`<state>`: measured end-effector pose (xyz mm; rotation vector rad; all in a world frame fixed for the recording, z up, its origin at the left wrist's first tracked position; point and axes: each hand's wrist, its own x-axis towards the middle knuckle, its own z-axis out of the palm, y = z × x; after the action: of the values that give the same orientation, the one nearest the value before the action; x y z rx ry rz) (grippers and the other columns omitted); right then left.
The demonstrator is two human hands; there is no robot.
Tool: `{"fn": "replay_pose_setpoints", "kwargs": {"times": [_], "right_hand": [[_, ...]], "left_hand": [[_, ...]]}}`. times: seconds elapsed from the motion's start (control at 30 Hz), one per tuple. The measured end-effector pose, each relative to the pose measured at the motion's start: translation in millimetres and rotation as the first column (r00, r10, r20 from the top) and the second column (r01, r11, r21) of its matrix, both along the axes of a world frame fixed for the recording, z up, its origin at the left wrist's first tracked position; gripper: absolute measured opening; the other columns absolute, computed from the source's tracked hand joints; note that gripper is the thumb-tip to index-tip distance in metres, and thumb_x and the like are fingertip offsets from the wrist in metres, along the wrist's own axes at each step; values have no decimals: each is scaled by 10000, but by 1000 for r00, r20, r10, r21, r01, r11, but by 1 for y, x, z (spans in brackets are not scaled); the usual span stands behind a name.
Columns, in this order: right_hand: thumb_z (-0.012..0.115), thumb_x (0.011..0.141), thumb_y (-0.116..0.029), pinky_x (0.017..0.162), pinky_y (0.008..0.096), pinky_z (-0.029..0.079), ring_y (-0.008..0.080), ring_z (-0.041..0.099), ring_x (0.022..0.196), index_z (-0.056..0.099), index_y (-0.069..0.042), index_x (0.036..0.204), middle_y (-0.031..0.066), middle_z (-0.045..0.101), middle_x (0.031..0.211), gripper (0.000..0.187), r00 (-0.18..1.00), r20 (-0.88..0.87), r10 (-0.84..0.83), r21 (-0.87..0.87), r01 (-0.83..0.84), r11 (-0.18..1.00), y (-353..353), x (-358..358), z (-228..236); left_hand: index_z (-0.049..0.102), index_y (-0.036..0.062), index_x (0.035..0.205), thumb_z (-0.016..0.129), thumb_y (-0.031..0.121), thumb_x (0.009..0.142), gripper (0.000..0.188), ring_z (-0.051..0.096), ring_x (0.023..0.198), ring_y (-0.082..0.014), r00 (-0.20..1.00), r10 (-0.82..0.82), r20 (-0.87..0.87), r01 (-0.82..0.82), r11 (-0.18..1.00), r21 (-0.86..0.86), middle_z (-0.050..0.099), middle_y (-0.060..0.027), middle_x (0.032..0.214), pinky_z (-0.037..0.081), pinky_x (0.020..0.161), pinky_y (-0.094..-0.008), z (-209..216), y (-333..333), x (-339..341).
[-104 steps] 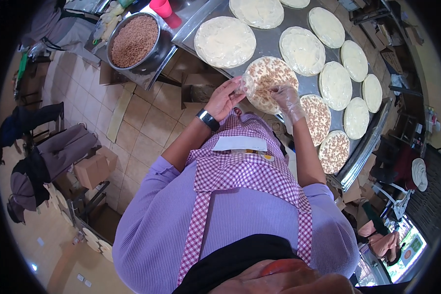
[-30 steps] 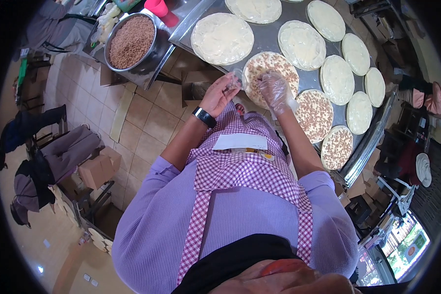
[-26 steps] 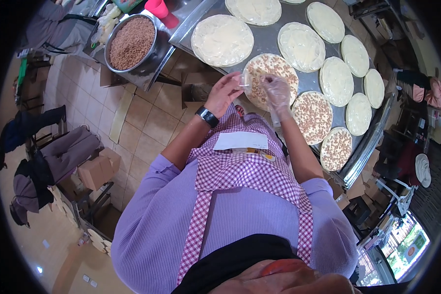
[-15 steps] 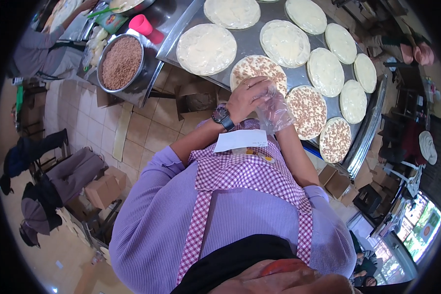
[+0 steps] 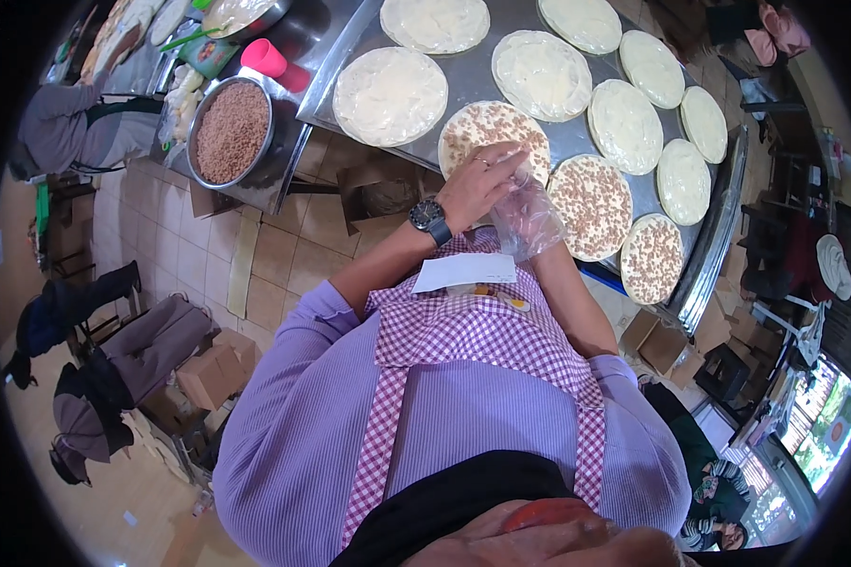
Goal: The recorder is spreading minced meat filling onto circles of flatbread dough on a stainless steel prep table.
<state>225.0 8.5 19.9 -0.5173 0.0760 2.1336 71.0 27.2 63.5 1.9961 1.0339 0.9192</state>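
My left hand [image 5: 479,185], bare with a ring and a dark wristwatch, is over the near edge of a round cream-coated disc [image 5: 476,117] sprinkled with brown crumbs. Its fingers curl together, and whatever they hold is hidden. Close against it is my right hand [image 5: 533,215], in a loose clear plastic glove; its fingers are hard to make out behind the glove and the left hand. Two more crumb-topped discs, one round [image 5: 591,208] and one at the tray's near right corner [image 5: 651,258], lie beside the hands.
Several plain cream discs [image 5: 542,76] cover the rest of the metal tray [image 5: 310,106]. To the left stand a metal bowl of brown crumbs [image 5: 232,132] and a pink cup [image 5: 264,59]. An open cardboard box [image 5: 373,194] is under the tables. Another person's sleeve [image 5: 57,123] shows at far left.
The view has shifted slightly, so the tray and discs sit a little higher. Both hands stay together over the same crumb-topped disc, with only slight finger movement.
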Motion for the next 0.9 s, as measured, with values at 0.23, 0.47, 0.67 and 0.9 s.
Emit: {"fn": "replay_pose_setpoints", "kwargs": {"times": [0.23,0.47,0.67,0.9], "right_hand": [[420,882,-84,852,320,502,200,567,946,438,69,1177,152,538,1067,333,936,350,-32,-92,68,993,14,-8,33],[435,811,28,846,280,495,177,589,881,447,123,1161,136,573,973,363,743,666,69,-38,-59,998,28,12,50],[533,807,-94,723,267,487,213,615,782,590,-9,1090,151,636,899,301,75,996,-57,88,-522,848,25,43,13],[510,793,-130,719,346,475,288,615,799,636,-126,1050,173,633,906,287,-232,909,-346,85,-710,699,19,43,1]], "left_hand": [[436,78,1288,627,58,766,556,503,1090,-244,966,168,197,-108,953,-283,487,-120,1231,416,905,-307,4,-8,-9],[415,36,1291,577,70,855,466,494,1035,-103,703,488,517,15,717,-697,515,-45,1161,412,880,-237,-9,-6,-27],[422,30,1277,574,102,867,444,499,993,-91,629,599,496,-19,649,-760,514,-33,1146,410,881,-239,-14,-13,-44],[413,34,1278,576,109,866,449,505,1000,-91,594,624,507,33,612,-790,520,-35,1127,419,887,-241,-30,-26,-44]]}}
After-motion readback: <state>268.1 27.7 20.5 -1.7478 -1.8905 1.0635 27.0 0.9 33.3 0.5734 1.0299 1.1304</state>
